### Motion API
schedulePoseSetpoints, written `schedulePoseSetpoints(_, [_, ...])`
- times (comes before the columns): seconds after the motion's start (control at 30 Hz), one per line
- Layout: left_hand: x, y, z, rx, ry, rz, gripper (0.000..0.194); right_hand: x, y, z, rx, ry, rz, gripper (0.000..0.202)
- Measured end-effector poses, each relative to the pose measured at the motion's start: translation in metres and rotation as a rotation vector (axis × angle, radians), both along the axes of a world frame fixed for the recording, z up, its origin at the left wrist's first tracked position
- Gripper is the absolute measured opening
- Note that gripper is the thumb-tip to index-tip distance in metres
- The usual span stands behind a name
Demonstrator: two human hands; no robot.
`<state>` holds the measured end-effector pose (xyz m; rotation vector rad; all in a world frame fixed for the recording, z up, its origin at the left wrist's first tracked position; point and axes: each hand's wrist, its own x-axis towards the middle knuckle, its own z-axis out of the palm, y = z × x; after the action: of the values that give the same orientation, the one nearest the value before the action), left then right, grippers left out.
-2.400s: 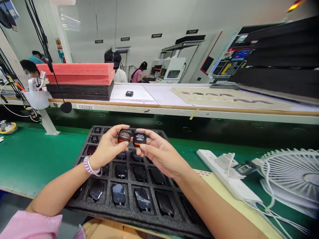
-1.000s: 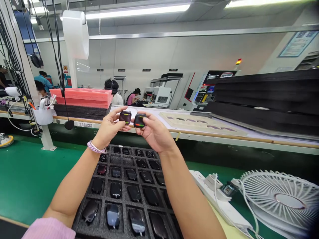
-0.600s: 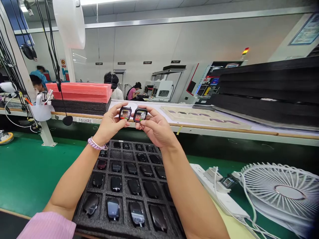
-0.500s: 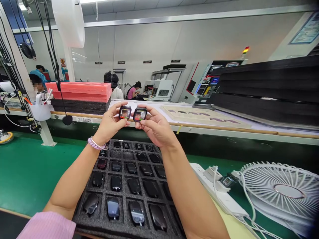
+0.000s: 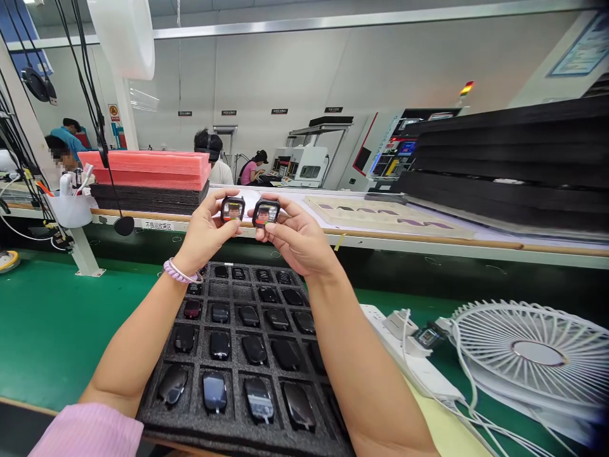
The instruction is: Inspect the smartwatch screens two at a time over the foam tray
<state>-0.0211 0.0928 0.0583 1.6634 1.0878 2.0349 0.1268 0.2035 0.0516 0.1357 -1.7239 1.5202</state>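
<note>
Both watches raised | left hand (image 5: 205,231): left watch (image 5: 233,209) | right hand (image 5: 295,240): right watch (image 5: 266,212)

The white label (image 5: 157,225) on the far bench's edge reads "不良品放置区"; other signs are too small.

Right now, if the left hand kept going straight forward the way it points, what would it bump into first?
Probably the raised wooden-edged white shelf behind the green bench; the left hand, holding a small black lit-screen watch module, points toward it, though depth is unclear.
</note>
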Motion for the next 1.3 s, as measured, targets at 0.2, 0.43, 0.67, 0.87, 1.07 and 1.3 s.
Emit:
schedulePoseSetpoints(0.2, [-0.0001,-0.0002,-0.0006,-0.009,0.034,0.011,0.051,0.001,0.0003,0.0003,0.024,-0.024,-0.009,0.052])
schedulePoseSetpoints(0.43, [0.0011,-0.0003,-0.0011,0.005,0.032,-0.007,0.05,-0.0005,-0.0008,0.0011,-0.037,0.0,0.023,0.044])
schedulePoseSetpoints(0.67, [0.0012,-0.0024,0.0002,-0.018,0.038,0.03,0.045,0.0015,-0.0029,0.0017,-0.002,-0.022,0.011,0.048])
schedulePoseSetpoints(0.87, [-0.0002,-0.0017,-0.0004,0.014,0.066,0.008,0.049,0.0014,-0.0055,0.0025,-0.037,-0.021,0.023,0.049])
schedulePoseSetpoints(1.07, [-0.0008,-0.0021,-0.0018,-0.011,0.088,0.025,0.046,0.0015,-0.0058,0.0028,-0.034,-0.029,0.003,0.049])
schedulePoseSetpoints(1.3, [-0.0004,-0.0027,-0.0014,0.002,0.081,0.034,0.049,0.0012,-0.0061,0.003,-0.048,-0.004,0.045,0.046])
